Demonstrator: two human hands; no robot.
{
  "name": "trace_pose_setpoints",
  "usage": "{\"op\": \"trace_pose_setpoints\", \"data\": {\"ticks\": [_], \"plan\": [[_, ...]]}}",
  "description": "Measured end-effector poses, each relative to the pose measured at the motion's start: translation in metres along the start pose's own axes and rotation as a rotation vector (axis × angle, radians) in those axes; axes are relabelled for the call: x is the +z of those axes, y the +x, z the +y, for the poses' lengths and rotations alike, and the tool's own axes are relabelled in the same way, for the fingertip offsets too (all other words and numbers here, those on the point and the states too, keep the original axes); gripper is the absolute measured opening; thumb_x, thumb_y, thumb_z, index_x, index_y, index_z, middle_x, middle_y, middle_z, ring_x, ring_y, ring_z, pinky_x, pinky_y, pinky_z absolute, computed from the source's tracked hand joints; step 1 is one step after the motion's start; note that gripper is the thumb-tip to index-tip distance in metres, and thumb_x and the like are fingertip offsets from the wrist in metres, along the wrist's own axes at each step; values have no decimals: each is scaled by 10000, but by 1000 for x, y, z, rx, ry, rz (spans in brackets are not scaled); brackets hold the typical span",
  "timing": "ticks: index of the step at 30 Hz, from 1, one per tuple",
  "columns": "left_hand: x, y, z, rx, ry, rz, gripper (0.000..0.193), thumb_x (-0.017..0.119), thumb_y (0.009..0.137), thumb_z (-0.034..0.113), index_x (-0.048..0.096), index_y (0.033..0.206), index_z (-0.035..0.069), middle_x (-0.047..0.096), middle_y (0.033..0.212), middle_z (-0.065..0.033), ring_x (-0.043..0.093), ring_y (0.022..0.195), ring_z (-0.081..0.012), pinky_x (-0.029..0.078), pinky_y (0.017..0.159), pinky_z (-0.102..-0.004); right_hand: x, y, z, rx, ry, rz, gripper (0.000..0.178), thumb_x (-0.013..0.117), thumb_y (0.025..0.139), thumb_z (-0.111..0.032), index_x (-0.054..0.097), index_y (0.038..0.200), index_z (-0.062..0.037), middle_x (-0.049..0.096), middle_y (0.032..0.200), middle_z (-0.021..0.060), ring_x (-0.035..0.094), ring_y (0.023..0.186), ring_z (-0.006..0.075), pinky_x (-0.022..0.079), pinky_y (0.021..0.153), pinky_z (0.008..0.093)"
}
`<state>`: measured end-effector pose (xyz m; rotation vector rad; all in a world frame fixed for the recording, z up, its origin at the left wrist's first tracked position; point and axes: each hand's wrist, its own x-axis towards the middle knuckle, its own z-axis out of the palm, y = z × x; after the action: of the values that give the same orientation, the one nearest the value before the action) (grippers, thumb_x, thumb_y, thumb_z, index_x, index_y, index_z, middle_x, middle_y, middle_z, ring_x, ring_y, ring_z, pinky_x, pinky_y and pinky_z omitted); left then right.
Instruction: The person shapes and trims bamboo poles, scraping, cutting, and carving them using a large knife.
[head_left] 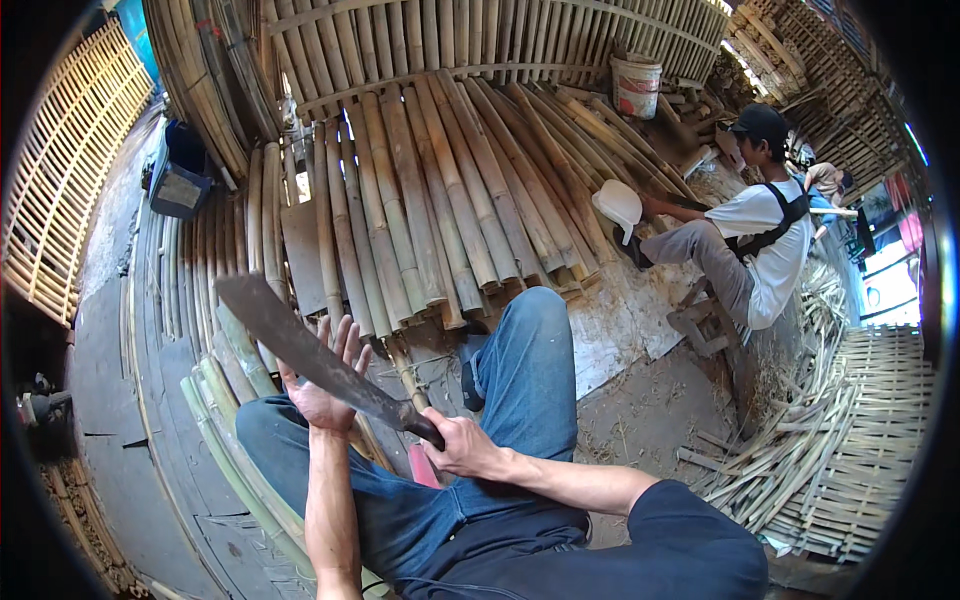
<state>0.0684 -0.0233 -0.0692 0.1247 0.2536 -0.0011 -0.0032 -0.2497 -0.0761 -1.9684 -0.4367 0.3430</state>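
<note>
Taking my head view as a clock face, I've got the right hand [462,447] near 6, fist wrapped round the dark handle of a big machete [315,352]. The blade runs up and left from there, broad tip out at 9. My left hand [322,408] is at 8, palm up, fingers spread apart and partly hidden behind the blade. Can't tell if they're actually touching the metal, tbh. Both arms are over my jeans [535,360], and something pink [422,466] pokes out just below the right hand, too covered to make out.

Greenish bamboo lengths [215,430] lie beside my left thigh, also around 8. Up at 12 there's a big row of bamboo poles [460,190] side by side, with a whitish bucket [636,85] at 1. A seated co-worker [780,240] is between 2 and 3, and a woven panel [875,430] sits between 3 and 4.
</note>
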Motion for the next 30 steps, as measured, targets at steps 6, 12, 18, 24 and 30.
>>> {"op": "trace_pose_setpoints", "data": {"ticks": [6, 12, 18, 24, 30], "plan": [[-40, -7, 25, -91, -56, -168, 904, 384, 862, 783, 443, 1450, 100, 377, 1536, -198, 537, 1239, -383, 461, 983, -552, 16, -14, 5, 124, -107, -354, 386, 593, 842, -141, 437, 1170, -12, 603, 650, 293, 632, 677, 495, 493, 624, 587], [-27, -13, 16, -178, -309, -295, 950, 520, 845, 734, 362, 1494, 60, 302, 1565, -198, 526, 1187, -357, 449, 983, -536, 1, -2, -17, 105, 119, -595, 454, 795, 757, -286, 560, 1059, -42, 640, 774, 80, 639, 659, 213, 511, 649, 357], [-22, -23, 17, -152, -502, -310, 1032, 583, 825, 720, 232, 1550, 74, 227, 1564, -294, 393, 1379, -403, 292, 1136, -627, 23, -9, -38, 703, 1474, -1070, 305, 655, 850, -170, 547, 1101, -35, 640, 789, 101, 639, 644, 181, 569, 630, 322], [-11, -23, 14, -182, -509, -338, 856, 631, 865, 585, 334, 1531, 135, 265, 1557, -252, 404, 1374, -371, 304, 1133, -628, 39, -18, -28, 815, 1744, -1014, 438, 569, 904, -280, 509, 1230, 6, 662, 933, 176, 676, 830, 264, 567, 818, 370], [-14, -30, 22, -99, -382, -336, 810, 607, 878, 591, 397, 1497, 112, 226, 1562, -301, 314, 1434, -409, 213, 1173, -628, -1, 24, -51, 252, -324, -627, 464, 446, 1026, -449, 585, 1249, -67, 667, 1138, 159, 635, 1057, 328, 426, 1032, 454]]}}
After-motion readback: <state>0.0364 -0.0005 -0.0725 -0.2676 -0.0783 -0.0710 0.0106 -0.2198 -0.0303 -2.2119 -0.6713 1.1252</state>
